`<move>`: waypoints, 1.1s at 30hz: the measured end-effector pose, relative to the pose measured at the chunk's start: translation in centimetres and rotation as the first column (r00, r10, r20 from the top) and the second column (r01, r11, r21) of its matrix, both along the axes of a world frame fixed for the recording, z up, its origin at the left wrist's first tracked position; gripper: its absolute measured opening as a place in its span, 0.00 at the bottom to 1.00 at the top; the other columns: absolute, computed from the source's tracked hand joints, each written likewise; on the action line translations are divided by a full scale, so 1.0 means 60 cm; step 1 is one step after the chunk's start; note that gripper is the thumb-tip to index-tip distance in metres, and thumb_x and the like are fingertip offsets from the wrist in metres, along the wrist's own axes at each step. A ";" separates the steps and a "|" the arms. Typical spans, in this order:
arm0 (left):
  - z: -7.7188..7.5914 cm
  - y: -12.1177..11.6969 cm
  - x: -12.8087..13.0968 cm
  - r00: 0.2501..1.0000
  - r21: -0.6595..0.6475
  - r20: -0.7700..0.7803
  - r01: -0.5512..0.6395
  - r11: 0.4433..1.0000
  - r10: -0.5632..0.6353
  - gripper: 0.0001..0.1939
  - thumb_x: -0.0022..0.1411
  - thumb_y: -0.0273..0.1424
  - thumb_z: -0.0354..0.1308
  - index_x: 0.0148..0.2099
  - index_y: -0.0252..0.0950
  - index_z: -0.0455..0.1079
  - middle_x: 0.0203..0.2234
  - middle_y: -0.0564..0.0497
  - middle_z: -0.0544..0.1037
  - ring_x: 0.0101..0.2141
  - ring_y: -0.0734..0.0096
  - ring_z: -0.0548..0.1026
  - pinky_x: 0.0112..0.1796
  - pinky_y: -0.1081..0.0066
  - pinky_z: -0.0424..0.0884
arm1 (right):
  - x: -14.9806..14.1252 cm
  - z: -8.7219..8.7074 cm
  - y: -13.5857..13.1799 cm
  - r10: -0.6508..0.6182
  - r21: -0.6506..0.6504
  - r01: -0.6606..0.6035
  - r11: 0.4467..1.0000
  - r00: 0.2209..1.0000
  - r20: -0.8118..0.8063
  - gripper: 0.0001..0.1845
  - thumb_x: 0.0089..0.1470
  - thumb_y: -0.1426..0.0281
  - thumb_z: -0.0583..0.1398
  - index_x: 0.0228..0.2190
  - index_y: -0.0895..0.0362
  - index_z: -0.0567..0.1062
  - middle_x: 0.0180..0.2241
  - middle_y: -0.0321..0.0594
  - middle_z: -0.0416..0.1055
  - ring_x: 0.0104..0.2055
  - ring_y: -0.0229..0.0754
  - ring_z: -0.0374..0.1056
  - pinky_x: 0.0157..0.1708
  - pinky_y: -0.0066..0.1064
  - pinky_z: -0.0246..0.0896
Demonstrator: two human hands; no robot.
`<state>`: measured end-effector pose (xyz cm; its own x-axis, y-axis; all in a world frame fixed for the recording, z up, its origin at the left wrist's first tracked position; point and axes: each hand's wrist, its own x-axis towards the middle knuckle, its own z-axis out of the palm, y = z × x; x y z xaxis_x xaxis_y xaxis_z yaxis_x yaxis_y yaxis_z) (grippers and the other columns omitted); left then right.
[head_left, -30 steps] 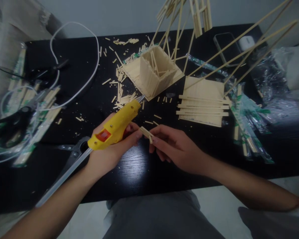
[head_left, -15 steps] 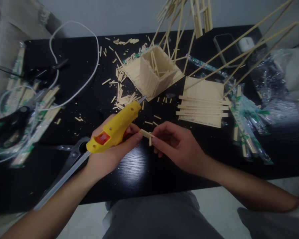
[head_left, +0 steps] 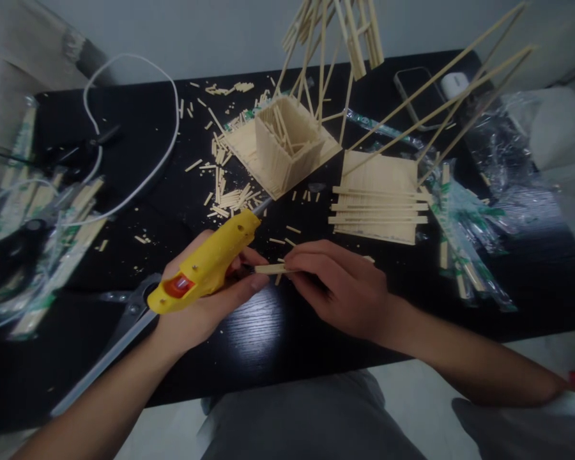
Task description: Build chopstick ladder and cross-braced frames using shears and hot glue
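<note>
My left hand (head_left: 186, 327) is closed around a yellow hot glue gun (head_left: 211, 259), with a translucent glue stick (head_left: 105, 364) running out of its back end. The gun's metal tip points away from me, toward the wooden box. Its thumb and fingertips also pinch one end of a small joined piece of cut wooden sticks (head_left: 269, 269). On the other end of that piece, the fingers of my right hand (head_left: 345, 291) are closed, with the back of the hand turned up. A short stick pokes out crosswise below it.
Behind the gun stands a square wooden-stick box (head_left: 287, 144) on a flat base, loose cut bits around it. A stick panel (head_left: 383, 172) with long sticks rising from it lies right. Packaged chopsticks (head_left: 464, 236), scissors (head_left: 29, 236), pliers (head_left: 134, 306), a white cable (head_left: 172, 134) and a phone (head_left: 419, 96) lie about.
My right hand has rolled over, its fingers now covering more of the small stick piece. The piece has turned to lie nearly level. The whole view has shifted slightly.
</note>
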<state>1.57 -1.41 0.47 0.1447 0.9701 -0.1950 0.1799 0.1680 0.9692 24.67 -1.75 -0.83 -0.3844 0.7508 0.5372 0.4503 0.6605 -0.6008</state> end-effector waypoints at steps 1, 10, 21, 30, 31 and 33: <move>0.000 0.000 0.001 1.000 -0.001 -0.004 -0.007 1.000 0.007 0.16 0.57 0.39 0.77 0.35 0.40 0.72 0.36 0.51 0.83 0.33 0.67 0.79 0.36 0.65 0.76 | 0.000 -0.001 -0.001 -0.002 0.005 0.002 1.000 1.000 0.001 0.07 0.70 0.78 0.62 0.46 0.55 0.77 0.42 0.44 0.83 0.46 0.42 0.81 0.48 0.32 0.79; 0.003 -0.003 0.002 0.997 0.041 -0.082 0.001 0.999 0.002 0.14 0.58 0.42 0.76 0.37 0.39 0.78 0.35 0.49 0.83 0.32 0.65 0.80 0.35 0.65 0.77 | 0.000 0.005 -0.001 0.004 0.000 -0.004 1.000 1.000 -0.007 0.08 0.68 0.78 0.63 0.45 0.55 0.78 0.43 0.45 0.83 0.47 0.42 0.82 0.48 0.32 0.79; -0.004 0.002 -0.011 0.980 0.067 -0.173 0.110 0.992 -0.097 0.13 0.59 0.41 0.75 0.39 0.41 0.79 0.34 0.50 0.84 0.32 0.63 0.80 0.33 0.63 0.78 | 0.001 0.007 -0.001 0.008 0.008 -0.008 1.000 1.000 -0.027 0.09 0.67 0.79 0.64 0.44 0.55 0.78 0.42 0.45 0.84 0.46 0.42 0.82 0.47 0.31 0.80; 0.007 -0.001 0.003 0.996 0.059 -0.011 -0.083 0.995 0.084 0.19 0.58 0.39 0.77 0.34 0.40 0.69 0.35 0.52 0.84 0.33 0.65 0.82 0.36 0.64 0.78 | -0.001 0.013 0.001 -0.035 -0.227 0.018 0.974 0.997 -0.075 0.04 0.66 0.76 0.67 0.42 0.57 0.79 0.37 0.39 0.83 0.35 0.38 0.80 0.38 0.27 0.76; 0.007 0.001 0.003 0.996 0.053 0.022 -0.089 0.995 0.088 0.18 0.59 0.40 0.76 0.35 0.40 0.70 0.36 0.52 0.84 0.33 0.65 0.82 0.36 0.64 0.79 | -0.001 0.016 0.002 -0.043 -0.318 0.007 0.948 0.993 -0.106 0.03 0.65 0.75 0.67 0.41 0.57 0.80 0.35 0.38 0.83 0.33 0.37 0.80 0.36 0.26 0.76; 0.006 0.005 -0.002 0.994 0.060 0.072 -0.088 0.994 0.084 0.16 0.63 0.44 0.73 0.39 0.40 0.74 0.38 0.51 0.85 0.32 0.66 0.82 0.35 0.64 0.79 | 0.000 0.022 0.004 -0.084 -0.543 -0.057 0.838 0.969 -0.232 0.02 0.65 0.72 0.68 0.39 0.57 0.81 0.32 0.36 0.83 0.31 0.37 0.79 0.34 0.26 0.76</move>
